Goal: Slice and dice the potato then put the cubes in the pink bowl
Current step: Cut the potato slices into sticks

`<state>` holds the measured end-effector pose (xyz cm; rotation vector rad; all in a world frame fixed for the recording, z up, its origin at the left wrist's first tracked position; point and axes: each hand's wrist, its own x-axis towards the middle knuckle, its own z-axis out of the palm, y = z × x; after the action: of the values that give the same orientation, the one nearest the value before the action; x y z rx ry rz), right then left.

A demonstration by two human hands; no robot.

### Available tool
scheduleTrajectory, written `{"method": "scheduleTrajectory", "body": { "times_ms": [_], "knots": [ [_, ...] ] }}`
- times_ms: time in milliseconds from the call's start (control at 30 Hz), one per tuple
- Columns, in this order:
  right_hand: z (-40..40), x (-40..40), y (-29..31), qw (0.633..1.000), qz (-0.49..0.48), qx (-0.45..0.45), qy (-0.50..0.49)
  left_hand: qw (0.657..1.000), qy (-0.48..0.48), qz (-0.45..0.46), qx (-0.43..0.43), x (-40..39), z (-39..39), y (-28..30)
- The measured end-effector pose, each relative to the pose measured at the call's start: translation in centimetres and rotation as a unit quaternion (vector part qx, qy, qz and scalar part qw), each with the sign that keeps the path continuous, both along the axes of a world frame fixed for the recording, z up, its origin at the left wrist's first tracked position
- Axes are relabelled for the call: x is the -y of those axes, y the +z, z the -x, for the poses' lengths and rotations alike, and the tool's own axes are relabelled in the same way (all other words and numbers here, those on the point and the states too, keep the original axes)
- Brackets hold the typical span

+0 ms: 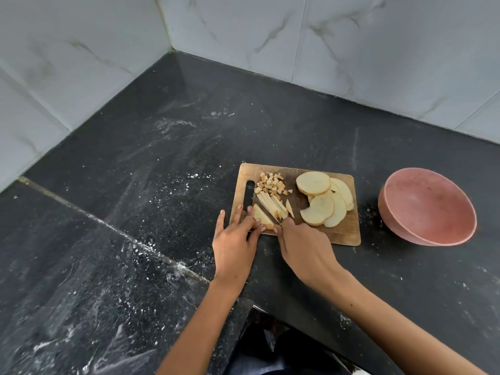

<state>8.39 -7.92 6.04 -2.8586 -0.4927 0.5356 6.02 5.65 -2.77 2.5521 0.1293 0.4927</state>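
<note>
A wooden cutting board (343, 234) lies on the black counter. On it are several round potato slices (322, 201) at the right, a row of potato strips (272, 204) in the middle and a heap of small cubes (272, 184) at the back left. My left hand (235, 242) presses a remaining piece of slice (261, 217) with its fingertips. My right hand (303, 247) grips a knife handle; the blade (263, 207) lies across the slice beside the strips. The pink bowl (427, 207) stands to the right of the board with nothing visible inside.
The black stone counter (162, 171) carries white dusty smears and runs into a corner of white marble wall tiles (351, 44). A seam crosses the counter at the left. The counter's front edge is near my body at the bottom.
</note>
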Motion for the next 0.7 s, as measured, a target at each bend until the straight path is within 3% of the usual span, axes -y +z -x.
{"method": "scheduleTrajectory", "body": {
  "times_ms": [467,700],
  "knots": [
    [-0.5,-1.9,-1.3,0.997,0.058,-0.05,-0.005,1.0,-0.002,-0.005,0.004,-0.2,-0.2,0.0],
    [0.8,-0.2,-1.8,0.99,0.068,-0.122,-0.03,1.0,0.0,-0.015,-0.009,-0.2,-0.3,-0.3]
  ]
}}
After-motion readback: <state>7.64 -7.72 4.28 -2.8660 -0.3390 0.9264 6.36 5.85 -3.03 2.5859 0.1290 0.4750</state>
